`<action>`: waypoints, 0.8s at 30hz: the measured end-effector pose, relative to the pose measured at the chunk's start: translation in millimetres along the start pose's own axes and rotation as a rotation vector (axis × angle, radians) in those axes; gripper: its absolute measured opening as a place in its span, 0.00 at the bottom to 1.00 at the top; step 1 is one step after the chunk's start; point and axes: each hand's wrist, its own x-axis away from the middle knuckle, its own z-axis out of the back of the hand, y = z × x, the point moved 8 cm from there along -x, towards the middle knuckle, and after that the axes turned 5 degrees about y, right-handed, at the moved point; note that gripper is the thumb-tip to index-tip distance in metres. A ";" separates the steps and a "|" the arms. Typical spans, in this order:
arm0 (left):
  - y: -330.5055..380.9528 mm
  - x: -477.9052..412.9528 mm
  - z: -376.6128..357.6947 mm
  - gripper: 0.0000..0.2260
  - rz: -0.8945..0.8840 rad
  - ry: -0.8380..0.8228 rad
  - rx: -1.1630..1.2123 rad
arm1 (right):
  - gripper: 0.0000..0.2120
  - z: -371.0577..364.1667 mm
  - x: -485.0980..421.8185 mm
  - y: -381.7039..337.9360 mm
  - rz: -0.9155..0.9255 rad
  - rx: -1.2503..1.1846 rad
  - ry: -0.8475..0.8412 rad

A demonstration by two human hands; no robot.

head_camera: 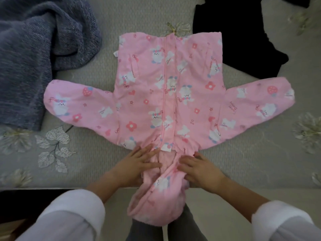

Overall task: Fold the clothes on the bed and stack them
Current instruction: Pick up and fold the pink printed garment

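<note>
Head view: pink jacket (166, 94) lies spread front-up on the bed (90, 162), sleeves out, hood (159, 197) hanging over the near edge. Left hand (139, 164) and right hand (199, 169) press flat at the collar, fingers straight, gripping nothing. Smoothing stage, I'd say; next comes flipping that hood up onto the body.

Pink jacket (166, 94) sleeve, my right: small red script (232, 106), upside down, too blurred for me to read.
Collar tag (165, 149), side tag (115, 54): I read nothing.
</note>
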 end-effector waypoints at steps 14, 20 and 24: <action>-84.2 -19.9 143.6 0.29 0.663 1.067 0.696 | 0.22 90.6 -35.3 136.0 -0.986 -0.696 0.726; -27.4 -98.7 153.5 0.26 0.194 0.759 -0.136 | 0.27 78.8 -91.4 127.2 -0.645 -0.136 0.342; -74.1 -136.3 129.4 0.32 0.339 0.517 -0.150 | 0.25 24.7 -85.3 169.5 -0.755 -0.069 0.010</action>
